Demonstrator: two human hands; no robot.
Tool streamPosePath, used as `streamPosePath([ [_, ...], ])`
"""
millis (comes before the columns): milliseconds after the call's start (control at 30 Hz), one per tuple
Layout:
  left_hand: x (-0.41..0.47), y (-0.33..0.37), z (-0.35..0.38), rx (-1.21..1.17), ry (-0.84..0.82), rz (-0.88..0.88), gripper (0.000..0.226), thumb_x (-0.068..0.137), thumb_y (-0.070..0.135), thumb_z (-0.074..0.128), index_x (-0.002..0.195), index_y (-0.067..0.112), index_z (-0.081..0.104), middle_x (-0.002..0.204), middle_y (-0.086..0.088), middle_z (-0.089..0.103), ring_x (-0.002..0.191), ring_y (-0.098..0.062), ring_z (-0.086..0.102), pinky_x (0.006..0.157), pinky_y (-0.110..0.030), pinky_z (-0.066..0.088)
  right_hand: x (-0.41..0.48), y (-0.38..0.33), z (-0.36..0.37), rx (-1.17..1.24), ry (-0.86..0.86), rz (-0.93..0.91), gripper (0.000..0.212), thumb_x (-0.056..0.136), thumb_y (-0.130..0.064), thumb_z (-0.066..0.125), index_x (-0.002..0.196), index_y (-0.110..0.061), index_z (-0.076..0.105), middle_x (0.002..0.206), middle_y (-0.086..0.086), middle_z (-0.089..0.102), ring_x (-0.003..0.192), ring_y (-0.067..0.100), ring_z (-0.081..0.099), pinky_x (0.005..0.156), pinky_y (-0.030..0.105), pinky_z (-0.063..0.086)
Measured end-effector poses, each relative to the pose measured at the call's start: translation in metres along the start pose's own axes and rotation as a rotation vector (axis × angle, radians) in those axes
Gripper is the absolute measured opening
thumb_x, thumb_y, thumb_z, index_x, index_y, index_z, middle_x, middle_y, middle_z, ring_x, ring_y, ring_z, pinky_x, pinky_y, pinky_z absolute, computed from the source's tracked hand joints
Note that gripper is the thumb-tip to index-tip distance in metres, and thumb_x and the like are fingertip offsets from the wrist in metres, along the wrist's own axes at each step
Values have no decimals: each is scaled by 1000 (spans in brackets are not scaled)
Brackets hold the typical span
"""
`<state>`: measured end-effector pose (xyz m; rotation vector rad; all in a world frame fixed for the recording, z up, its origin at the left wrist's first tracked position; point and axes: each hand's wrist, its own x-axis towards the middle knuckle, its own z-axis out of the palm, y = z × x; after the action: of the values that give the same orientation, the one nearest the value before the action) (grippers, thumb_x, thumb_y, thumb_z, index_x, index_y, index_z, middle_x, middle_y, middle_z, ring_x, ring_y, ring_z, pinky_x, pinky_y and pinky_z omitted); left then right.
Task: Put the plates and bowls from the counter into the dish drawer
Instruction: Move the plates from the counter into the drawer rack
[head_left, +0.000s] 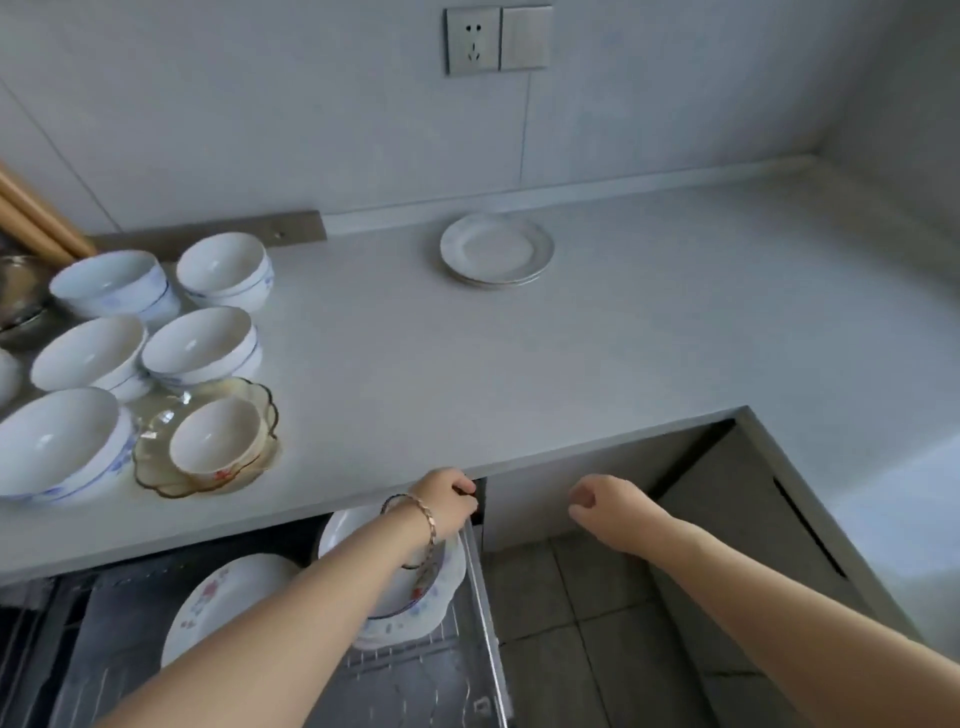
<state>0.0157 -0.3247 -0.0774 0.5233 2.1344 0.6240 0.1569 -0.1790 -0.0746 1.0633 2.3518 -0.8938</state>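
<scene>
While the view looks down on a pale grey L-shaped tabletop (519, 364), a matte grey wall (260, 104) behind it carries a steel socket plate (472, 41) at top centre. Grey floor tiles (571, 623) show at lower right. Noted: white blue-rimmed bowls (200, 343), several, upright, clustered at left of frame, some nested in twos. Just below them an amber glass dish (150, 462) with a scalloped edge holds one small bowl (215, 436) with a red motif. Noted: plates (496, 249), a short white stack, alone at upper centre near the wall. At lower left the dish drawer (488, 597) stands open beneath the tabletop, wire rack inside, holding a floral plate (218, 597) and a pile of crockery (447, 592). The left hand (449, 501), bracelet (423, 514) on the wrist, has its fingers curled at the drawer's far right corner; whether it grips the rail cannot be told. The right hand (602, 501) is loosely curled, holding nothing, before the cabinet face (535, 514).
</scene>
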Motion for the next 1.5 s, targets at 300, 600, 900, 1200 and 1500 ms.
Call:
streamPosePath([
  [300, 28, 132, 37, 44, 109, 4, 33, 86, 13, 46, 117, 14, 57, 99, -11, 63, 82, -20, 57, 72, -22, 43, 11, 73, -131, -175, 7, -124, 34, 93, -21, 41, 124, -20, 55, 130, 2, 56, 117, 23, 55, 99, 33, 46],
  [600, 94, 180, 3, 3, 228, -36, 35, 89, 13, 44, 123, 12, 54, 107, -14, 63, 82, -20, 52, 69, -21, 38, 79, 67, -208, -179, 31, -153, 34, 94, -26, 46, 125, -18, 54, 133, 1, 55, 121, 21, 52, 99, 29, 42],
  [900, 234, 194, -90, -80, 273, -123, 30, 88, 6, 44, 115, 10, 58, 99, -13, 61, 95, -26, 59, 80, -27, 44, 223, 19, -261, -123, -3, -84, 32, 92, -25, 48, 123, -18, 57, 132, 3, 56, 121, 20, 52, 100, 27, 40],
  [1200, 360, 182, -156, -398, 308, -307, 16, 74, 7, 63, 88, -1, 63, 64, -13, 59, 56, -24, 51, 50, -24, 43, 377, -45, -280, 288, -15, 126, 56, 87, -28, 59, 136, -7, 41, 126, 16, 60, 101, 23, 58, 93, 33, 46],
  [1500, 410, 160, -154, -606, 367, -329, 39, 48, 2, 62, 86, 10, 58, 95, -17, 65, 87, -29, 63, 80, -49, 56, 435, -71, -255, 776, -12, 217, 42, 81, 3, 57, 123, -2, 51, 99, 12, 59, 88, 27, 58, 91, 49, 52],
])
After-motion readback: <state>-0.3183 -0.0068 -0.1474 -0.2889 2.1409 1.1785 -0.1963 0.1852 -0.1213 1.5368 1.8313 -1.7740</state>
